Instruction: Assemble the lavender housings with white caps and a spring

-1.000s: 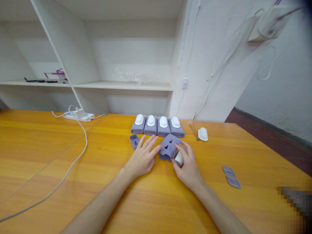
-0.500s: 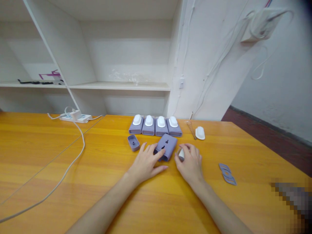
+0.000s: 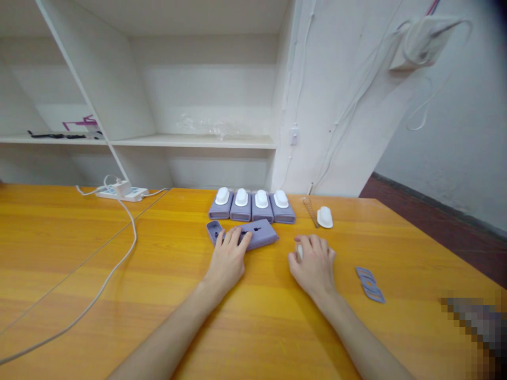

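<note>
My left hand [image 3: 227,258] lies over the near left end of a purple rectangular case [image 3: 263,232] with dark cut-out slots in its top. Its fingers curl onto the case, and the thumb is hidden. Right by those fingertips is a small purple open cup [image 3: 214,228], partly covered by them. My right hand [image 3: 315,266] rests on the table to the right of the case, fingers closed round a small white piece [image 3: 300,253], mostly hidden. A coil spring [image 3: 310,212] and a white oval cap [image 3: 325,217] lie beyond that hand.
Several purple cases [image 3: 240,212] with white caps stand in a row at the back. A flat purple frame piece [image 3: 370,285] lies at right. A power strip [image 3: 122,193] and white cable [image 3: 132,227] are at left. A pixelated object [image 3: 479,322] sits at the right edge.
The purple case has turned and shifted left under my left hand, which moved left with it towards the small cup. My right hand has moved slightly right with the white piece.
</note>
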The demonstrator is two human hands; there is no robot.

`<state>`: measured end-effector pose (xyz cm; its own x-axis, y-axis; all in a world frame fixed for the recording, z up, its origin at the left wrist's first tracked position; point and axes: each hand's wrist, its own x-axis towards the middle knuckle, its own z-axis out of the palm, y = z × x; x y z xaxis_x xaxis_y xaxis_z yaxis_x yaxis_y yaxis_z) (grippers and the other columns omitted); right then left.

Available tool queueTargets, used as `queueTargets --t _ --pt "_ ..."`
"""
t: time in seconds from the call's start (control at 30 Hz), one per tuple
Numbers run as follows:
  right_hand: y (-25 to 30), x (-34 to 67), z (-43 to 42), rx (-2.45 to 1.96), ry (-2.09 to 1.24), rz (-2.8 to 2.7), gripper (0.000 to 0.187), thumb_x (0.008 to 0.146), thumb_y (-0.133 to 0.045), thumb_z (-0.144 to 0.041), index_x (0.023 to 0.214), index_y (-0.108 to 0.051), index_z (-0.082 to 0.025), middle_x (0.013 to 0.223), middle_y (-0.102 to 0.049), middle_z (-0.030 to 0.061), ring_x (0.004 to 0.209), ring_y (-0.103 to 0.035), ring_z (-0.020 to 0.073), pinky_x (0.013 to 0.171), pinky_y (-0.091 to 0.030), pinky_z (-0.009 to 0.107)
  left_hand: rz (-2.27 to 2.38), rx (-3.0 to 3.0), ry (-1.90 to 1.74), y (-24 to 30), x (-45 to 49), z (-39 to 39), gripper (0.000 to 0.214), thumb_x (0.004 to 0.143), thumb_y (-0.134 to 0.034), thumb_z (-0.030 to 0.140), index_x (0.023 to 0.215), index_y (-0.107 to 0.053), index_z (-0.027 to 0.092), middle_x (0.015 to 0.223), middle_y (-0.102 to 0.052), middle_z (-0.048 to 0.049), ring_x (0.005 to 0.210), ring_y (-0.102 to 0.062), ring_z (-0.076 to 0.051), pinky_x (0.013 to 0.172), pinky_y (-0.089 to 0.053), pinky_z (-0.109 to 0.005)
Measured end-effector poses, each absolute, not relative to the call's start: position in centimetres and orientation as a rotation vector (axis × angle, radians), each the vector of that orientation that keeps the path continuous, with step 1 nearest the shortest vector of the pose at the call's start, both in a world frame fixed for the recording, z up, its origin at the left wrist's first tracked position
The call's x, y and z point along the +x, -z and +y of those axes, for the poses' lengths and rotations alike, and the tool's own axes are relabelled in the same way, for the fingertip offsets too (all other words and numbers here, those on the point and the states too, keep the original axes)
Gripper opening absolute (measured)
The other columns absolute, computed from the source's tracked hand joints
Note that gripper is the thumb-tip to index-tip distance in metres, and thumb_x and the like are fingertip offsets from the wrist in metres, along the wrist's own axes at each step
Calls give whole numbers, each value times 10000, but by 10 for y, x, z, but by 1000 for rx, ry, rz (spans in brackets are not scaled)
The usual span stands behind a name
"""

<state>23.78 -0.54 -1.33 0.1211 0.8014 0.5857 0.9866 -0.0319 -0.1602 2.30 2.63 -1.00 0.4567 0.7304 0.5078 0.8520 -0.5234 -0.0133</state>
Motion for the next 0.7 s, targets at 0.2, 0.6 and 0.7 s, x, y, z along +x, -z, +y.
queueTargets --t 0.2,0.6,0.7 --pt "16 241 0 -1862 457 -1613 177 769 -554 -275 897 -587 -158 894 -450 91 869 -421 271 743 -344 377 -1359 -2472 647 11 23 26 533 709 -453 97 1231 -458 207 1278 -457 -130 1196 -401 -287 1033 -238 -505" --pt "12 239 -3 -1870 466 -1583 119 804 -461 -164 918 -486 -144 867 -504 99 847 -475 276 730 -371 387 -1346 -2497 668 7 23 23 529 711 -483 149 1236 -456 203 1279 -454 -134 1205 -392 -298 1050 -206 -533" --pt "14 240 -1 -1736 379 -1632 220 802 -427 -119 1011 -494 -139 953 -479 114 890 -489 271 776 -405 410 -1338 -2495 680 8 23 23 517 723 -486 178 1239 -454 202 1280 -453 -134 1209 -387 -301 1058 -192 -539"
